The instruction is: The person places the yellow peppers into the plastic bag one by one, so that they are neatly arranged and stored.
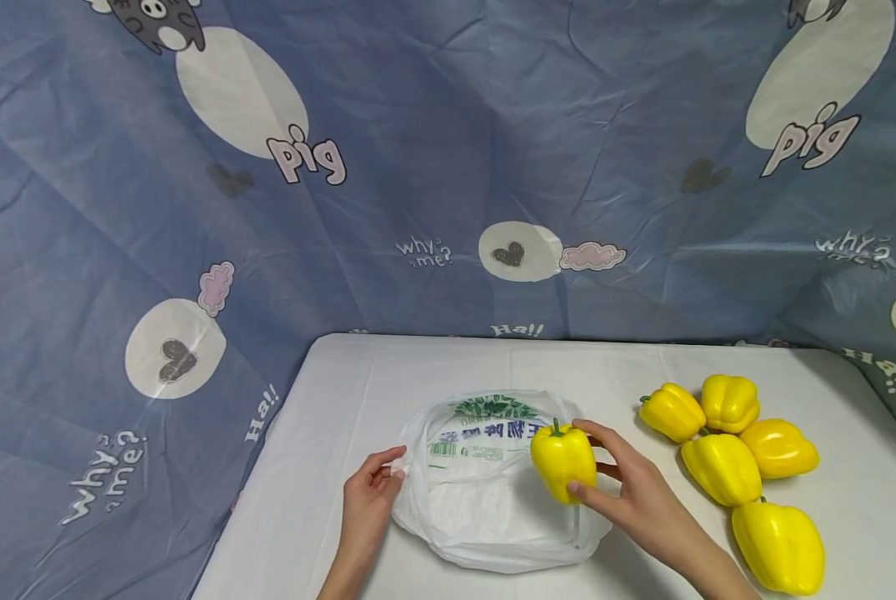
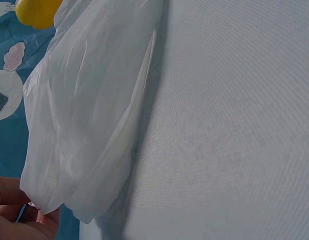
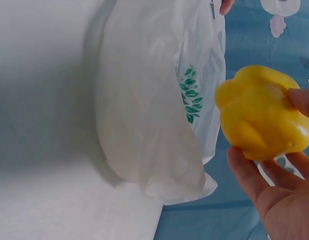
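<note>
A white plastic bag with green leaf print stands on the table, its mouth spread wide. At its left rim, my left hand pinches the plastic between thumb and fingers; the left wrist view has the same hand at the bag's edge. My right hand grips a yellow bell pepper, stem up, over the right side of the bag's mouth. Seen from the right wrist, the pepper sits between thumb and fingertips, beside the bag.
Several more yellow bell peppers lie grouped on the right of the white table. The nearest pepper is close to my right forearm. A blue printed cloth hangs behind the table and down its left side.
</note>
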The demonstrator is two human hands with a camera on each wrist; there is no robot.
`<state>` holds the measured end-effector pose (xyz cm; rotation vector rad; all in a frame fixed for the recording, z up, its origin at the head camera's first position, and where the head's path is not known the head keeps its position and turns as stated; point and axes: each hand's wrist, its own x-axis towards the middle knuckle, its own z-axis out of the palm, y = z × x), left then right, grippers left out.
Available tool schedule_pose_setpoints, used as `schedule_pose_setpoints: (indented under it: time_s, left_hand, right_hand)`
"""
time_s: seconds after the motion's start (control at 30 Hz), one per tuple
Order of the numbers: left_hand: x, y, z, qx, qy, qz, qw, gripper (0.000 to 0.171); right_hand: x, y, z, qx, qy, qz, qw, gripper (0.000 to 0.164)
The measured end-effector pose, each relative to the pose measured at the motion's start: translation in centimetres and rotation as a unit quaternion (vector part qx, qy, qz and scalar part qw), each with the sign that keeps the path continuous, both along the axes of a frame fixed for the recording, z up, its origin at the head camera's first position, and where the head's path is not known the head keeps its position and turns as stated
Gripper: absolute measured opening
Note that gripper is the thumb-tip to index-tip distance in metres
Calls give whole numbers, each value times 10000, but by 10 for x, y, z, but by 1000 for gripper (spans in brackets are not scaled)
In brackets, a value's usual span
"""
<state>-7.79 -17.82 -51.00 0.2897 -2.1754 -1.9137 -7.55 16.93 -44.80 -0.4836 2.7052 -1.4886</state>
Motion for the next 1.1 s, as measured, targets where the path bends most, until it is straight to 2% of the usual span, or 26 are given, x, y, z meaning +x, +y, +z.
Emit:
schedule_pose_setpoints:
  time_s: [0.3,0.9,1.1]
  left_hand:
    - [0,0,0,43,17,-43,10000,34]
    - [2,1,0,-25,183,-46,9998,34]
    - [2,2,0,-1,213,-64,9998,33]
  right_hand:
    - [-9,-6,1,-124,-183,439,9988,69]
    - [-27,-20,7,-27,-517,1105,9925,67]
    - [-32,-28,8,67,-472,1382,9892,65]
